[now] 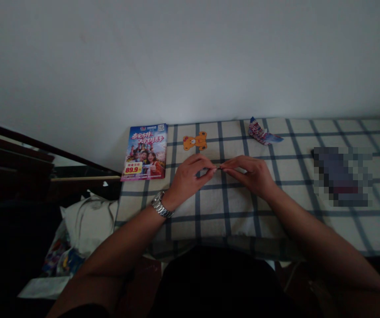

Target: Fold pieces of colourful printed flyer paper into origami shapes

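Observation:
Above the middle of the checked tablecloth (pixel 209 212), my left hand (pixel 193 176) and my right hand (pixel 251 174) meet fingertip to fingertip. Each is closed in a pinch on a small, thin, dark thing (pixel 219 168) between them, mostly covered by the fingers and too small to name. A metal-band watch (pixel 162 205) circles my left wrist. Just beyond my left hand lies a flat orange bear cutout (pixel 195 141). A folded piece of printed paper (pixel 262 133), blue, pink and white, rests behind my right hand.
A stack of printed flyers (pixel 146 152) lies at the table's left back corner. On the right is a blurred-out dark flat object (pixel 340 176). A wall (pixel 209 62) runs along the back edge. Left of the table, a white bag (pixel 90 218) sits lower down.

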`<state>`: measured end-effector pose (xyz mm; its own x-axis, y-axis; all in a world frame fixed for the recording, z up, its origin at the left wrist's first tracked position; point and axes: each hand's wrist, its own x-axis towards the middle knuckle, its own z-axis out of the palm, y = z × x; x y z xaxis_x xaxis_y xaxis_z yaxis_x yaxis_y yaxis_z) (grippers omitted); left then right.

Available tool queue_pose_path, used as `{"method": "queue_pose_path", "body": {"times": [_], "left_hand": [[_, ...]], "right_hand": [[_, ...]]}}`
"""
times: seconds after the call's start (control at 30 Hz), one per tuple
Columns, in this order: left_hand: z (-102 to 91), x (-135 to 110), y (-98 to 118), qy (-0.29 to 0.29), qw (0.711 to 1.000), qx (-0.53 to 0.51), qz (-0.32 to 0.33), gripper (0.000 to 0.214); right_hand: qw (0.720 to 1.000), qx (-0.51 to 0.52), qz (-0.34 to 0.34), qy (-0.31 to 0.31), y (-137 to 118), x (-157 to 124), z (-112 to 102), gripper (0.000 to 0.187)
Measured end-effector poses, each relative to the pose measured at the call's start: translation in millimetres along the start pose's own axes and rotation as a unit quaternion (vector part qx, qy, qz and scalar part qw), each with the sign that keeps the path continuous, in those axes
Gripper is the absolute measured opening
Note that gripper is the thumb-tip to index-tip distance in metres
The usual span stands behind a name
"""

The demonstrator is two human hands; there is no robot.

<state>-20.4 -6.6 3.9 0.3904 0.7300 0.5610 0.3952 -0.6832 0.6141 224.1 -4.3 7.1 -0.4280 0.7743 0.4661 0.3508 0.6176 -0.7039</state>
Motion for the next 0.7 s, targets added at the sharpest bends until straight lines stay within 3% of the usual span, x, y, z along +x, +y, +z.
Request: {"method": "queue_pose_path", "body": {"times": [0.4,0.7], "left_hand": [[-3.3,-2.7,-5.8,-0.006,1.0,0.011,-0.015,0.004],[-6.9,-0.2,-10.5,0.005,1.0,-0.011,-0.009,0.011]], "right_hand": [[1.0,-0.016,0.0,0.001,4.8,1.0,2.0,0.017],[1.0,0.015,0.005,0.004,4.6,1.5,-1.2,0.01]]}}
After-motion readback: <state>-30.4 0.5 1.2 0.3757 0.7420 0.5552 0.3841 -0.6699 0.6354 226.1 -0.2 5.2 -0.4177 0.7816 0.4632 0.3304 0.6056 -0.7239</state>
